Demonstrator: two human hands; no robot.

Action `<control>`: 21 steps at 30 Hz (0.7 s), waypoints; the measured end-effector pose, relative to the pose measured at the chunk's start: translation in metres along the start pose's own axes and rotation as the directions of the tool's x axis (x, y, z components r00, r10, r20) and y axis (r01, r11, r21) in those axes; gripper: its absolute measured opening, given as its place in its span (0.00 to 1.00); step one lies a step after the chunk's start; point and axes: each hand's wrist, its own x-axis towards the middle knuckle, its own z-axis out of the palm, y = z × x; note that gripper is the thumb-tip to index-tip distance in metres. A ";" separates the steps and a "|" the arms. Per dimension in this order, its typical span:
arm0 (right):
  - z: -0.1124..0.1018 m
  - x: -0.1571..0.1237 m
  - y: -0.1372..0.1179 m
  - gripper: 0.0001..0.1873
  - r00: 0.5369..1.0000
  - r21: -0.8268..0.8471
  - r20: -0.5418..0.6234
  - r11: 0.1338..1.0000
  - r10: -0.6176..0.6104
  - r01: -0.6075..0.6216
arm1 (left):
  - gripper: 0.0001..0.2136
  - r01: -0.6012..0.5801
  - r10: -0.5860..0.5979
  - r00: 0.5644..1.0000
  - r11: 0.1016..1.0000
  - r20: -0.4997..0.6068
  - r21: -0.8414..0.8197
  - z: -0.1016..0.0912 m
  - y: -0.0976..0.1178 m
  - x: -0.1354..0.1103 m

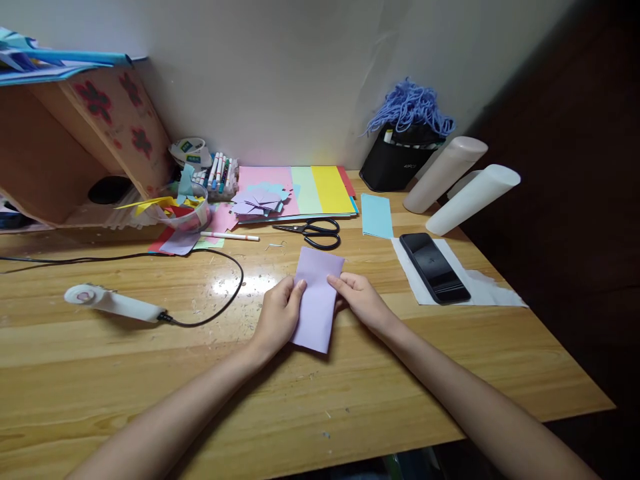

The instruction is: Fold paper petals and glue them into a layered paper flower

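Note:
A folded sheet of purple paper (318, 303) is held just above the wooden table, tilted slightly. My left hand (279, 310) grips its left edge, thumb on top and fingers behind. On the right edge my right hand (361, 297) pinches it, the thumb lying on the front face; the fingers underneath are partly hidden. Beyond the paper lie black-handled scissors (320, 233), blades pointing left. A small stack of light blue paper (377, 216) rests to their right.
Coloured paper sheets (327, 190) lie by the wall with purple cutouts (259, 200) on them. A phone (434, 268) sits on white paper at right, near two leaning bottles (473, 200). At left are a corded white device (120, 305), a scrap bowl (186, 212) and a cardboard box (115, 127).

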 end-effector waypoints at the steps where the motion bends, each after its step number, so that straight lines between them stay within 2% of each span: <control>1: 0.000 0.000 0.000 0.19 1.000 0.009 0.031 1.000 -0.002 0.001 | 0.14 -0.001 0.001 1.000 1.000 -0.010 0.002 0.001 0.000 0.000; 4: 0.001 -0.001 -0.001 0.18 0.992 0.007 0.123 1.000 0.007 -0.008 | 0.15 0.003 -0.003 0.999 1.000 -0.052 0.008 0.001 -0.002 0.000; 7: -0.001 -0.001 -0.002 0.17 0.997 -0.018 0.070 1.000 0.021 -0.020 | 0.15 0.067 -0.068 0.998 0.994 -0.015 -0.084 0.000 0.000 0.001; 9: -0.005 0.002 -0.002 0.17 1.000 -0.032 0.021 0.999 0.010 -0.009 | 0.14 0.164 -0.143 0.983 0.968 0.120 -0.192 -0.002 0.004 0.003; 11: -0.011 0.004 -0.003 0.16 1.000 -0.043 -0.004 0.999 -0.010 0.010 | 0.14 0.279 -0.201 0.935 0.924 0.291 -0.260 -0.003 0.009 0.006; 13: -0.014 0.005 -0.004 0.17 1.000 -0.049 0.003 0.999 -0.024 0.024 | 0.14 0.361 -0.242 0.893 0.890 0.380 -0.281 -0.004 0.012 0.007; 15: -0.014 0.004 -0.005 0.17 0.999 -0.053 0.051 0.998 -0.019 0.021 | 0.13 0.375 -0.258 0.894 0.878 0.366 -0.298 -0.003 0.013 0.008; 18: -0.010 0.001 -0.005 0.17 0.985 -0.047 0.173 0.999 0.008 0.000 | 0.12 0.323 -0.224 0.922 0.894 0.316 -0.311 -0.001 0.010 0.008; 21: -0.007 -0.001 -0.004 0.16 0.988 -0.044 0.154 0.999 0.017 -0.010 | 0.12 0.306 -0.217 0.930 0.903 0.295 -0.301 0.000 0.008 0.007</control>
